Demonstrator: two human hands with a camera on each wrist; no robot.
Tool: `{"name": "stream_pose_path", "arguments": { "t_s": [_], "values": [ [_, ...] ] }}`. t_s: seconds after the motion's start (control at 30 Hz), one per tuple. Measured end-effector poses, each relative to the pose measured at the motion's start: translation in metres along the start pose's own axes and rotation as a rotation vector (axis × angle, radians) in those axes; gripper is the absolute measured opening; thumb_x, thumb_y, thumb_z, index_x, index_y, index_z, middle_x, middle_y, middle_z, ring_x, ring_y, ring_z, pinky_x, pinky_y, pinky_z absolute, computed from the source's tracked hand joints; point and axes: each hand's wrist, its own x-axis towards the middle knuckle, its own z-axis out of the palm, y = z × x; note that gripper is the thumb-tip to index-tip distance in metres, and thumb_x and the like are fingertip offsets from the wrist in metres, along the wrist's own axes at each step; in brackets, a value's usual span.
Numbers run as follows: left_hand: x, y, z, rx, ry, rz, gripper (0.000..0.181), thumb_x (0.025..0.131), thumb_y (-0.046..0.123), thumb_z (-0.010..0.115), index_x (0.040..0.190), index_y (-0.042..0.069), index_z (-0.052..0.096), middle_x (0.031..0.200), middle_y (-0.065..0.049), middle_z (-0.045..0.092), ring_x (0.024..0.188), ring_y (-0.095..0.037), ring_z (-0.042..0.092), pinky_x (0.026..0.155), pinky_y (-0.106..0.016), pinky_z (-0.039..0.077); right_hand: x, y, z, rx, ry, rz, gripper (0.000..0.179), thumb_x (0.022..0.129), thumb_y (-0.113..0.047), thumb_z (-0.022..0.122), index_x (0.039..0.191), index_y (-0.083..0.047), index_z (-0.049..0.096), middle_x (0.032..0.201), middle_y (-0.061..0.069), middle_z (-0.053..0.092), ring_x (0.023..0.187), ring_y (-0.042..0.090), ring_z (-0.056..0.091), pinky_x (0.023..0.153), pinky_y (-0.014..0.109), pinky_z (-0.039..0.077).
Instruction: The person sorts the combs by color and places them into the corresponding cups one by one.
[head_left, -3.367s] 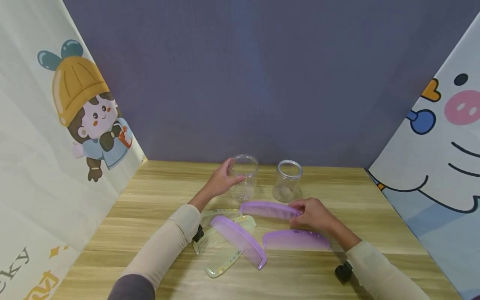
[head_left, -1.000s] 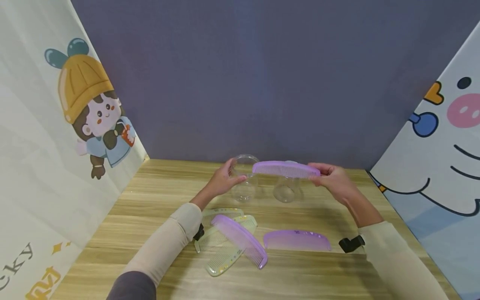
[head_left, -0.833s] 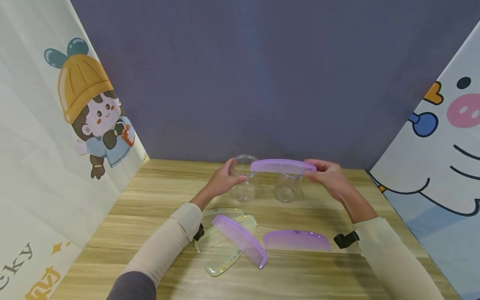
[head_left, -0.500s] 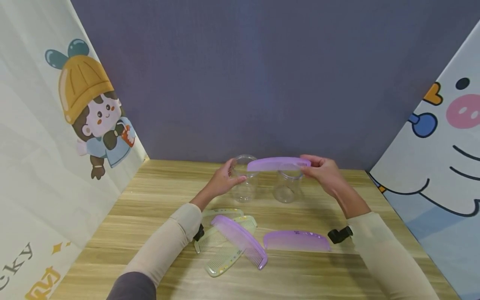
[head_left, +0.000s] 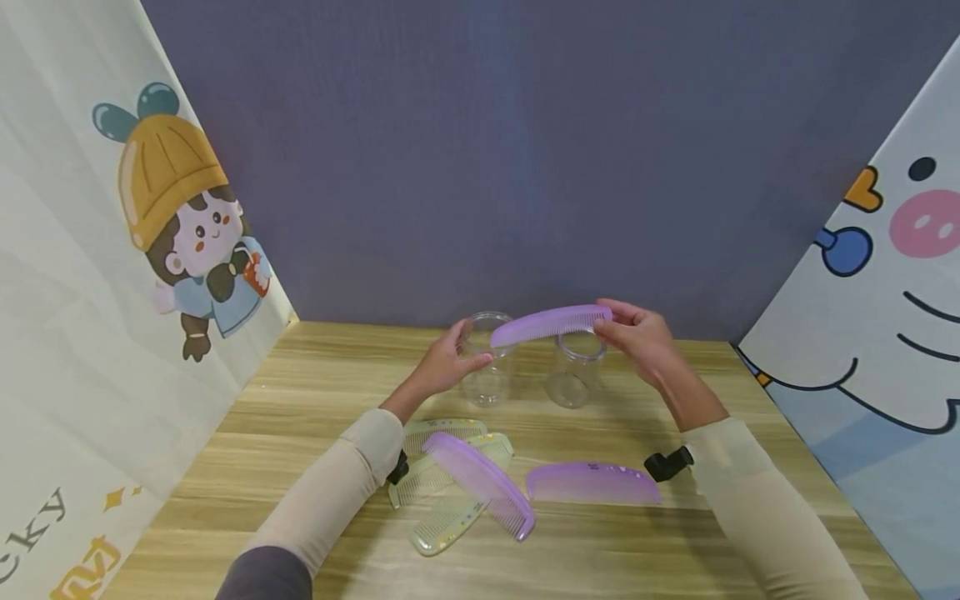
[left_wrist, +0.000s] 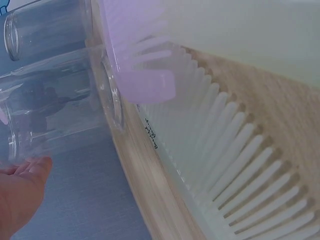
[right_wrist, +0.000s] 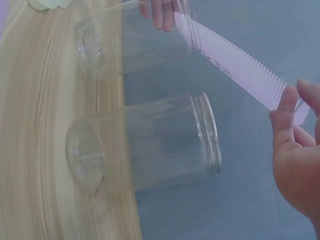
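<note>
In the head view my left hand (head_left: 442, 364) grips the side of a clear jar (head_left: 487, 388) standing near the back of the table. My right hand (head_left: 641, 340) pinches one end of a purple comb (head_left: 551, 323) between thumb and fingers. This comb is raised and tilted, its free end lower and at the left jar's mouth. The right wrist view shows the comb (right_wrist: 240, 65) slanting to that jar's rim, teeth on its upper edge. A second clear jar (head_left: 572, 388) stands to the right, uncovered, below the comb and my right hand.
In front of the jars, a purple comb (head_left: 480, 483) lies across several pale green combs (head_left: 450, 527). Another purple comb (head_left: 592, 483) lies to the right on the wooden table (head_left: 315, 375). A dark panel (head_left: 480, 167) rises behind the table.
My right hand has picked up the purple comb from the table and raised it. More recently it has moved left, tilting the comb's free end down to the left jar's mouth. My left hand stays put.
</note>
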Motion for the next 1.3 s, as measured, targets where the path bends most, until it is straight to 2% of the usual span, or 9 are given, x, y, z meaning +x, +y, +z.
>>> {"name": "stream_pose_path", "arguments": {
  "t_s": [0.23, 0.33, 0.4, 0.5, 0.57, 0.9, 1.1, 1.2, 1.3],
  "values": [
    [0.0, 0.001, 0.001, -0.008, 0.0, 0.005, 0.094, 0.092, 0.047, 0.074, 0.161, 0.005, 0.025, 0.164, -0.02, 0.033, 0.148, -0.039, 0.04, 0.123, -0.048, 0.036, 0.003, 0.004, 0.001, 0.136, 0.001, -0.051, 0.074, 0.09, -0.002, 0.074, 0.152, 0.012, 0.035, 0.099, 0.0, 0.07, 0.085, 0.007, 0.071, 0.081, 0.016, 0.061],
    [0.0, 0.001, 0.001, -0.005, 0.003, 0.012, 0.095, 0.092, 0.047, 0.074, 0.161, 0.005, 0.024, 0.164, -0.02, 0.033, 0.148, -0.04, 0.04, 0.123, -0.049, 0.036, 0.004, 0.005, 0.003, 0.194, -0.017, -0.067, 0.058, 0.09, 0.001, 0.073, 0.143, 0.007, 0.051, 0.097, 0.002, 0.072, 0.085, 0.009, 0.072, 0.082, 0.018, 0.062],
    [0.0, 0.001, 0.0, -0.002, 0.005, 0.014, 0.095, 0.092, 0.047, 0.074, 0.161, 0.005, 0.024, 0.164, -0.02, 0.033, 0.148, -0.04, 0.04, 0.123, -0.049, 0.036, 0.004, 0.005, 0.004, 0.23, -0.029, -0.073, 0.041, 0.09, 0.003, 0.072, 0.131, 0.0, 0.064, 0.098, 0.003, 0.074, 0.085, 0.01, 0.074, 0.082, 0.019, 0.062],
    [0.0, 0.001, 0.0, -0.004, 0.007, 0.008, 0.094, 0.092, 0.046, 0.074, 0.161, 0.005, 0.025, 0.164, -0.02, 0.034, 0.148, -0.039, 0.04, 0.123, -0.049, 0.037, 0.004, 0.004, 0.006, 0.249, -0.044, -0.085, 0.029, 0.091, 0.003, 0.071, 0.116, -0.011, 0.073, 0.1, 0.002, 0.076, 0.087, 0.011, 0.075, 0.082, 0.02, 0.062],
    [0.001, 0.001, 0.001, -0.008, 0.008, 0.004, 0.093, 0.092, 0.044, 0.075, 0.16, 0.005, 0.026, 0.163, -0.02, 0.035, 0.148, -0.037, 0.041, 0.122, -0.047, 0.038, 0.004, 0.004, 0.006, 0.238, -0.054, -0.093, 0.027, 0.092, 0.002, 0.071, 0.113, -0.016, 0.073, 0.102, 0.001, 0.077, 0.088, 0.011, 0.076, 0.083, 0.02, 0.062],
    [0.001, 0.0, 0.001, -0.004, -0.002, 0.004, 0.091, 0.093, 0.042, 0.074, 0.16, 0.006, 0.026, 0.164, -0.018, 0.034, 0.15, -0.033, 0.038, 0.123, -0.043, 0.038, -0.003, 0.012, -0.005, 0.158, -0.077, -0.127, 0.026, 0.095, -0.002, 0.068, 0.116, -0.017, 0.07, 0.104, -0.002, 0.076, 0.089, 0.01, 0.075, 0.085, 0.021, 0.062],
    [0.001, 0.0, 0.001, 0.001, -0.005, 0.009, 0.091, 0.093, 0.042, 0.075, 0.16, 0.005, 0.025, 0.163, -0.019, 0.034, 0.15, -0.034, 0.039, 0.123, -0.043, 0.037, -0.014, 0.016, -0.015, 0.085, -0.091, -0.102, 0.025, 0.097, -0.003, 0.066, 0.113, -0.021, 0.072, 0.103, -0.004, 0.076, 0.09, 0.009, 0.074, 0.083, 0.021, 0.062],
    [0.001, 0.001, 0.001, -0.001, -0.001, 0.007, 0.09, 0.093, 0.041, 0.075, 0.16, 0.005, 0.026, 0.163, -0.019, 0.035, 0.15, -0.034, 0.039, 0.123, -0.043, 0.038, -0.019, 0.02, -0.02, 0.006, -0.108, -0.093, 0.026, 0.098, -0.003, 0.066, 0.114, -0.022, 0.071, 0.104, -0.006, 0.075, 0.092, 0.007, 0.073, 0.084, 0.021, 0.062],
    [0.0, 0.002, 0.0, -0.006, 0.002, 0.011, 0.09, 0.093, 0.04, 0.075, 0.16, 0.004, 0.026, 0.163, -0.019, 0.035, 0.15, -0.034, 0.038, 0.123, -0.044, 0.037, -0.024, 0.025, -0.025, -0.116, -0.112, -0.08, 0.027, 0.097, -0.006, 0.068, 0.122, -0.015, 0.068, 0.104, -0.009, 0.074, 0.093, 0.006, 0.072, 0.083, 0.022, 0.062]
  ]
}}
